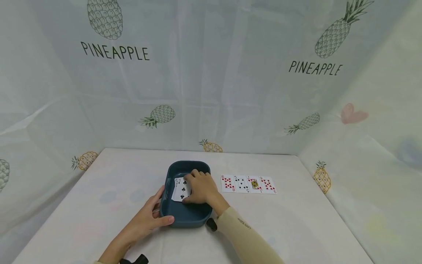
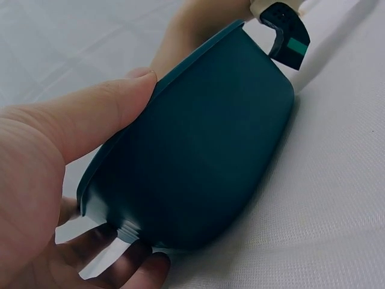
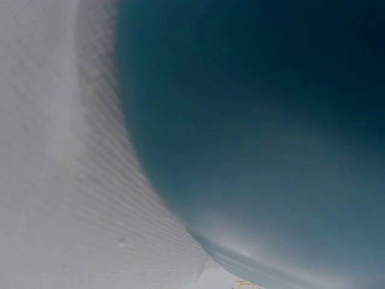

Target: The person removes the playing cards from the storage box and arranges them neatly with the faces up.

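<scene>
The right hand [image 1: 202, 187], in the head view, arches over the right side of the cards [image 1: 178, 189] in the bin [image 1: 188, 218]; whether it pinches any, one cannot tell. They lie left of its palm, long axis roughly front to back, white with black clubs uppermost. The left hand [image 1: 148, 216] grips the bin's left side. In the left wrist view, its thumb presses the rim. The right wrist view shows only smooth, dark blue bin wall beside white cloth [image 3: 60, 180].
</scene>
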{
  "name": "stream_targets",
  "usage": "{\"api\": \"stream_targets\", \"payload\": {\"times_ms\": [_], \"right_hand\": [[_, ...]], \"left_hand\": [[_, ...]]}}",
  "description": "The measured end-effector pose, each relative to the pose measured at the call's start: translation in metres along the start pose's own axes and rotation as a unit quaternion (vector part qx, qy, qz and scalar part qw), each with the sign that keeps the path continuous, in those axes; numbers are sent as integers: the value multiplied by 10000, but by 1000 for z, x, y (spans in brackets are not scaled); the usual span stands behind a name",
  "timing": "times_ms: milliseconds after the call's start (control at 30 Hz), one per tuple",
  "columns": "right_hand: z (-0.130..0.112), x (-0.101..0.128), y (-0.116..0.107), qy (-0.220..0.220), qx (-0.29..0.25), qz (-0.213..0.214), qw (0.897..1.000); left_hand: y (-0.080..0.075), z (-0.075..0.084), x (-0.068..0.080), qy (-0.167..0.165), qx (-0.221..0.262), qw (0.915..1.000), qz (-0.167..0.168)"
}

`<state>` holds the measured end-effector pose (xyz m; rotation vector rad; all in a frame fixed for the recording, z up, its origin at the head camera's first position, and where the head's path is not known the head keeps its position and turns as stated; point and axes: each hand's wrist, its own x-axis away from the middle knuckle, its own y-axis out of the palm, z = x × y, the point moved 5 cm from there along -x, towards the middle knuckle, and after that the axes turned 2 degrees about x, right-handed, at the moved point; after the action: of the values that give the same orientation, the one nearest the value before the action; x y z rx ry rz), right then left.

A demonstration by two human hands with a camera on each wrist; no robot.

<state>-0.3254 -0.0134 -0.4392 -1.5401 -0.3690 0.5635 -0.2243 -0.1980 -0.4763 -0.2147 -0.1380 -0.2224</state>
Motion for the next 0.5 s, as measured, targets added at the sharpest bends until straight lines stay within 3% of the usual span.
{"api": "stream_targets", "payload": {"times_ms": [500], "right_hand": [[2,0,2,-34,-144,79,9999]], "left_hand": [[1,-2,0,36,146,9999,-75]]}}
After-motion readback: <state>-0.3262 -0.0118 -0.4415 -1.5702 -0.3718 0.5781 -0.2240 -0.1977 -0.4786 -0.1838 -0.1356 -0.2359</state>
